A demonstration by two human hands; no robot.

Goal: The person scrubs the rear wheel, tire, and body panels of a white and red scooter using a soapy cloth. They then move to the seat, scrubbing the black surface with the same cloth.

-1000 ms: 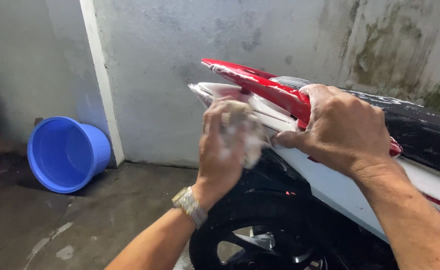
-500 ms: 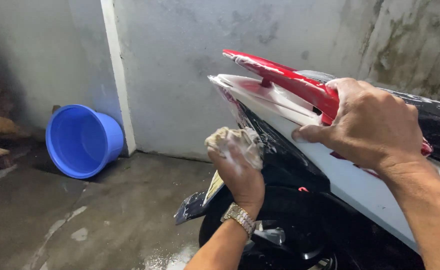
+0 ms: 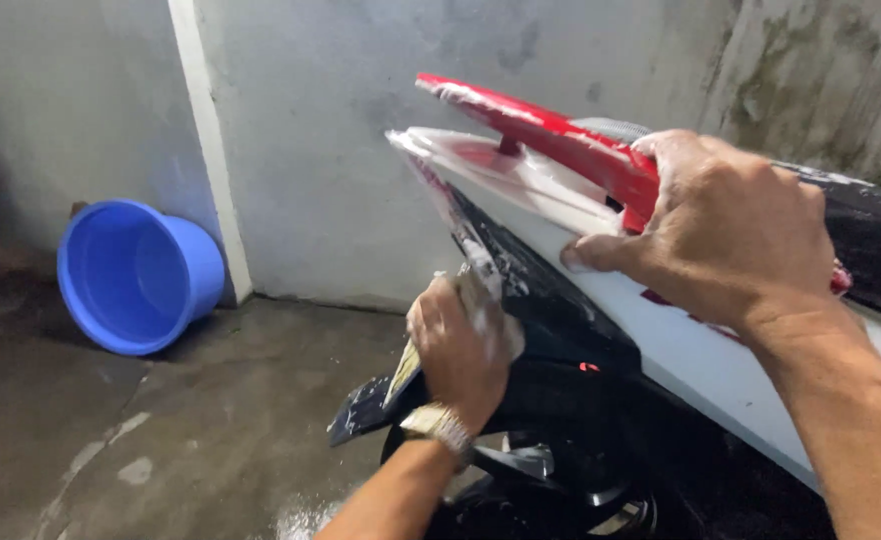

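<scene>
- Red-and-white plastic motorcycle tail [image 3: 551,170], soapy, black underside.
- Right hand [image 3: 721,225] at 3 o'clock grips red grab rail [image 3: 561,135].
- Left hand [image 3: 461,350] at 6 o'clock clenches sudsy pale sponge [image 3: 491,300] against it.

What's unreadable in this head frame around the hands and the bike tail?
- Soapy cloth: head view, mostly hidden inside the left hand; its size and colour unclear.
- Red grab rail: its rear end covered by the right hand; how the fingers wrap it cannot be seen.
- Rear wheel: cut off by the bottom edge, dark.
- Motorcycle seat: cut off by the right edge.
- Blue tub: tipped on its side, inside in shadow.
</scene>
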